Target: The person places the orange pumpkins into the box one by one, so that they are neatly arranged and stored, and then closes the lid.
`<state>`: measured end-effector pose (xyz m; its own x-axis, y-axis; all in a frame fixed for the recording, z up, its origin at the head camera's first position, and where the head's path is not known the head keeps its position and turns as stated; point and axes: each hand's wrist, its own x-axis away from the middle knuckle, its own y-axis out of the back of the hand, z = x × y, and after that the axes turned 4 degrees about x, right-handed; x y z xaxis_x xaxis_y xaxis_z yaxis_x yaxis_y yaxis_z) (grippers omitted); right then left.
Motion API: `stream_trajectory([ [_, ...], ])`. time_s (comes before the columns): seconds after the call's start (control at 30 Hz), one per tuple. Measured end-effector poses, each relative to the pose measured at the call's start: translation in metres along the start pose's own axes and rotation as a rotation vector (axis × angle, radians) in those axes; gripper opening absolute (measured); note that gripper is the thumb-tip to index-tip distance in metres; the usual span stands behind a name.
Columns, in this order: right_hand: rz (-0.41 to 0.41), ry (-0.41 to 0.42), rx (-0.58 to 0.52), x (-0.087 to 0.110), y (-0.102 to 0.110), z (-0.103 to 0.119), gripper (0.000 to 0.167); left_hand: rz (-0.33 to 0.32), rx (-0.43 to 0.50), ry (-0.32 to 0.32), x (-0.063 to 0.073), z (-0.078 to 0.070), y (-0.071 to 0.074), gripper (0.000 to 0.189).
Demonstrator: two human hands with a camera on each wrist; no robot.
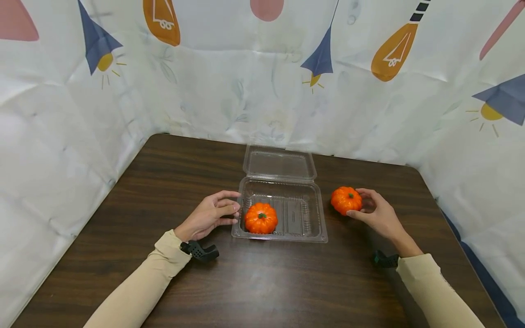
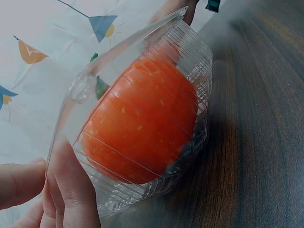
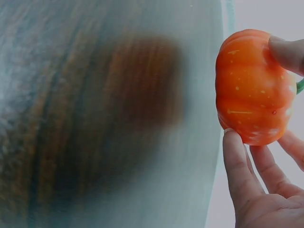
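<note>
Nearest of all, two cream sleeves are reaching in behind the fingers, and dark wrist straps are circling both wrists. On to the hands! The left hand is pinching, thumb and fingers closing on the left rim of a clear plastic clamshell container. And just beyond those fingertips, inside the tray, an orange miniature pumpkin is sitting against the near left corner, its green stem showing on top.

Over to the right hand, and this one is clamping too: the thumb is pressing one side of a second orange pumpkin while the fingers are spreading under the other. The right wrist view is showing it hanging clear of the wood, its reddish reflection lying apart from it. That pumpkin is riding outside the container, to the left of the right fingertips.

Beyond both sets of fingers, the hinged lid is lying folded back, and the dark wood-grain table is stretching under everything. Farthest off, a white cloth backdrop is hanging behind, showing printed orange light bulbs and blue pendant lamps.
</note>
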<state>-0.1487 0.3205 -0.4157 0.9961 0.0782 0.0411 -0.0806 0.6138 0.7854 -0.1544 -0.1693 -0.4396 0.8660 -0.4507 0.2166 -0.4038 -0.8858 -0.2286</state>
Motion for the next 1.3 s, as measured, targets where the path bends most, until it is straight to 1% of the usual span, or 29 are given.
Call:
stream_trajectory([
  [0.2, -0.001, 0.012, -0.023, 0.000, 0.007, 0.007, 0.078, -0.002, 0.007, 0.001, 0.001, 0.000, -0.001, 0.057],
  [0.4, -0.008, 0.034, -0.016, 0.000, 0.013, 0.017, 0.077, 0.001, 0.022, -0.001, 0.002, -0.001, -0.003, 0.055],
  [0.67, -0.021, 0.102, -0.022, -0.001, 0.020, 0.033, 0.074, 0.005, 0.038, -0.005, 0.002, -0.002, -0.004, 0.056],
  [0.87, -0.018, 0.158, -0.035, -0.002, 0.022, 0.050, 0.073, -0.002, 0.048, 0.000, 0.003, -0.002, -0.003, 0.055],
  [1.03, 0.002, 0.178, -0.035, -0.002, 0.023, 0.068, 0.075, 0.004, 0.052, -0.005, 0.003, -0.001, -0.001, 0.056],
  [1.13, 0.018, 0.196, -0.037, -0.002, 0.023, 0.077, 0.074, 0.008, 0.049, -0.008, 0.003, -0.001, -0.001, 0.056],
  [1.3, 0.031, 0.250, -0.045, -0.003, 0.018, 0.090, 0.073, 0.014, 0.040, -0.012, 0.003, -0.001, 0.000, 0.055],
])
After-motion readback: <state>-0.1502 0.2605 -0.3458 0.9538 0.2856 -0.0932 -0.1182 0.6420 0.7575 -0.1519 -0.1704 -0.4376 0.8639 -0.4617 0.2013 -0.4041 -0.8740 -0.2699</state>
